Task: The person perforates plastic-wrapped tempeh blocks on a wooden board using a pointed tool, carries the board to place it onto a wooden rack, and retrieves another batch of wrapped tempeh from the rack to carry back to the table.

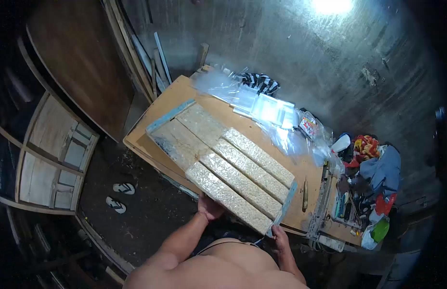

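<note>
A long wooden tray (174, 139) with blue-painted end pieces lies slantwise before me. On its nearer right part sit three long blocks of pale beans in clear plastic, which look like tempeh: a near block (228, 198), a middle block (243, 179) and a far block (259, 158). The tray's upper left part is bare, stained wood. My left hand (210, 208) grips the near long side from below, its fingers partly hidden under the tray. At the lower right corner, my right hand (280, 238) is closed on the blue end.
Behind the tray, the brown table (185, 89) bears clear plastic sheets (274, 111) and a striped cloth (261, 83). A wooden stick (305, 195) lies to the right, near a tool box (347, 210) and piled cloths (381, 168). Sandals (123, 189) rest on the floor.
</note>
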Demonstrator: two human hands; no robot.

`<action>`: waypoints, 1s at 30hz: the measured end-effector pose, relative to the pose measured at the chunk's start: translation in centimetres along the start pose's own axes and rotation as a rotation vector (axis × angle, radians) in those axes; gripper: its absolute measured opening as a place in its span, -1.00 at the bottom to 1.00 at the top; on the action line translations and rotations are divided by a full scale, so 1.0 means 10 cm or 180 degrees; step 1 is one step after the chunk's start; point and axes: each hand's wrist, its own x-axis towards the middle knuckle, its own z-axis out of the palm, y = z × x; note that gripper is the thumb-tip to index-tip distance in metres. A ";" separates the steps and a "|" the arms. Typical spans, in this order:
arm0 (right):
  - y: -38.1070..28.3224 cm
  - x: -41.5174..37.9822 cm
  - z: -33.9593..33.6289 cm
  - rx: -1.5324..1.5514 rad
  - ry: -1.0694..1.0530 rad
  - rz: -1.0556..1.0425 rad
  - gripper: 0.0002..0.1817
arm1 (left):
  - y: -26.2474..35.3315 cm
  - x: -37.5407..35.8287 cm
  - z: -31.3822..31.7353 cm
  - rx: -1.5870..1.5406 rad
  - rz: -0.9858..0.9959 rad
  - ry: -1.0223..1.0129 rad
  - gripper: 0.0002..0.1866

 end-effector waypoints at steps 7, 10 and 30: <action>0.02 -0.20 0.03 0.0355 -0.0029 0.0032 -0.59 | 0.06 0.19 -0.27 -0.0280 -0.0285 -0.0985 -0.32; -0.12 -0.30 0.20 0.0389 -0.0080 -0.0128 -0.51 | 0.06 0.37 -0.68 -0.0781 -0.0290 -0.0558 -0.30; -0.59 -0.16 -0.12 -0.0539 -0.0313 -0.0143 -0.53 | -0.08 0.19 -0.45 -0.0032 0.0660 0.0347 -0.30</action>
